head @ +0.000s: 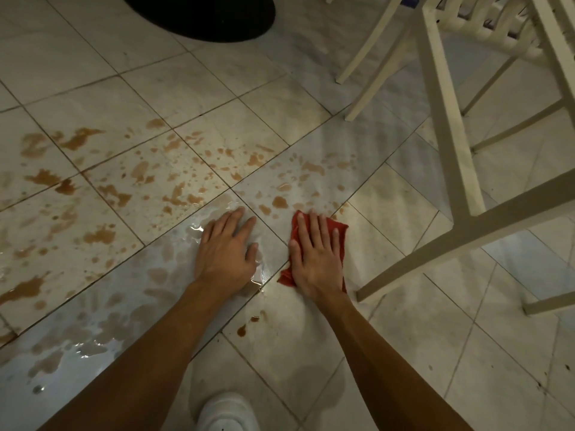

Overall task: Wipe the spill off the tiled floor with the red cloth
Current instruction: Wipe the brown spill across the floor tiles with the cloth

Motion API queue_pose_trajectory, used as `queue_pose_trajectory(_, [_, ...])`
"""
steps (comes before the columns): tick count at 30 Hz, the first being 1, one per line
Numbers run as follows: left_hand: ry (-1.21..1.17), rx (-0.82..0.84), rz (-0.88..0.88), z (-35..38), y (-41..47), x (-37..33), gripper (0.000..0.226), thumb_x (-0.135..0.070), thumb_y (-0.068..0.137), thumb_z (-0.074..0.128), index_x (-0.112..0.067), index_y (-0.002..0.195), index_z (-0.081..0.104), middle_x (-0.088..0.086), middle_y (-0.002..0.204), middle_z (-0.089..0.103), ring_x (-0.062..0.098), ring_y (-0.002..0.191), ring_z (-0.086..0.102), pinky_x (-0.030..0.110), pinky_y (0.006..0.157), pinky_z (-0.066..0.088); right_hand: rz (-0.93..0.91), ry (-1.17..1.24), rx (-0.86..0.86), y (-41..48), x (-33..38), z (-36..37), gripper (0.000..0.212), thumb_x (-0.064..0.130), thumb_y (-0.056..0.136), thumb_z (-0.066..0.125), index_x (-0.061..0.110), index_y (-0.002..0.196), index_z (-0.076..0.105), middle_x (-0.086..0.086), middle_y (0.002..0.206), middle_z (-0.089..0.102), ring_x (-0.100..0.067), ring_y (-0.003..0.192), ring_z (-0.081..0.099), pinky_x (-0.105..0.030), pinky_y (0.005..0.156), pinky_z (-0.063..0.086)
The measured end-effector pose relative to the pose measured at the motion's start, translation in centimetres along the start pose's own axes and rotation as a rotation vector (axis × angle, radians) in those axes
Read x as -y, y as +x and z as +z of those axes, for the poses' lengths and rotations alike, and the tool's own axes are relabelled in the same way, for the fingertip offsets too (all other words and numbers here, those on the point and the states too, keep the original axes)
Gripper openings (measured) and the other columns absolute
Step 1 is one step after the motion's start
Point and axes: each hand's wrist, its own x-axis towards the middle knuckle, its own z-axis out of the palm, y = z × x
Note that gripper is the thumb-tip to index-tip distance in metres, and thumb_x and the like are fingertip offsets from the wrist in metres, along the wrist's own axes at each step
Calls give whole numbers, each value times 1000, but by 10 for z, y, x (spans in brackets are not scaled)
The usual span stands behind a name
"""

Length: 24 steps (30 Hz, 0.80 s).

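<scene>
A brown spill [130,185] lies in splashes and drops across the pale tiled floor [404,337], mostly left of and beyond my hands. The red cloth [337,236] lies flat on the floor under my right hand [314,256], whose palm and spread fingers press down on it. Red edges show beyond the fingertips, on the right side and by the wrist. My left hand [225,248] rests flat on a wet tile beside it, fingers apart, holding nothing. A thin wet film [93,334] covers the tiles under my left forearm.
A cream-coloured chair [448,126] stands close on the right, its nearest leg foot just right of my right wrist. A round black base [202,17] sits at the top of the view. My white shoe [228,413] shows at the bottom.
</scene>
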Motion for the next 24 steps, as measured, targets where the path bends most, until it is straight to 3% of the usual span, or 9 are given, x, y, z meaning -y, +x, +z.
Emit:
queue_pose_trajectory(4, [14, -11, -6, 3, 5, 8, 62, -49, 106, 41, -31, 164, 32, -2, 175, 16, 21, 161, 12, 46, 131, 7, -244, 3, 16, -25, -18, 2, 64, 53, 117, 15, 32, 176, -2, 7, 184, -11, -15, 169, -15, -51, 138, -4])
queue_pose_trajectory(9, [18, -24, 21, 6, -1, 11, 66, -52, 103, 28, -30, 165, 29, -2, 175, 17, 20, 162, 12, 49, 131, 10, 61, -24, 4, -17, -16, 1, 67, 55, 114, 7, 30, 174, -10, 3, 182, -18, -18, 167, -22, -52, 137, -5])
queue_pose_trajectory(11, [3, -34, 17, 4, -1, 9, 67, -51, 101, 29, -29, 164, 32, 0, 175, 19, 22, 161, 15, 50, 131, 11, 106, -3, -6, -2, 4, 1, 67, 54, 114, 3, 29, 174, -10, 2, 181, -19, -19, 167, -24, -53, 137, -6])
queue_pose_trajectory(18, [0, -39, 37, 5, 0, 15, 61, -48, 106, 41, -30, 164, 33, -2, 174, 22, 20, 161, 17, 48, 131, 13, -246, 21, 51, -23, 3, 5, 65, 55, 117, 13, 32, 175, -4, 9, 183, -13, -16, 169, -16, -54, 138, 0])
queue_pose_trajectory(24, [-15, -34, 38, 6, 1, 14, 62, -48, 103, 38, -30, 163, 35, -2, 174, 23, 21, 160, 19, 47, 130, 12, 95, 8, 10, -2, 13, 1, 69, 58, 111, 0, 29, 174, -8, 3, 181, -18, -19, 167, -22, -54, 137, -5])
